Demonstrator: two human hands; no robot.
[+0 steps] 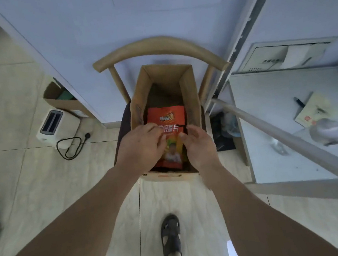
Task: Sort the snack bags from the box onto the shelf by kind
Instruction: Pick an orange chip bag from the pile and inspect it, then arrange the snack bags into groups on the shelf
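Cardboard, tall and brown, the open box (189, 96) is sitting on a wooden chair (155, 48) at frame centre. My left hand (140, 149) is resting loosely curled fingers on the orange-red snack bag (168, 117) inside it. My right hand (200, 143) is curling at the bag's right edge; whether it grips, I cannot tell.

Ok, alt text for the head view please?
Both hands reach into an open cardboard box on a wooden chair; the left hand rests on a red snack bag, the right hand beside it.
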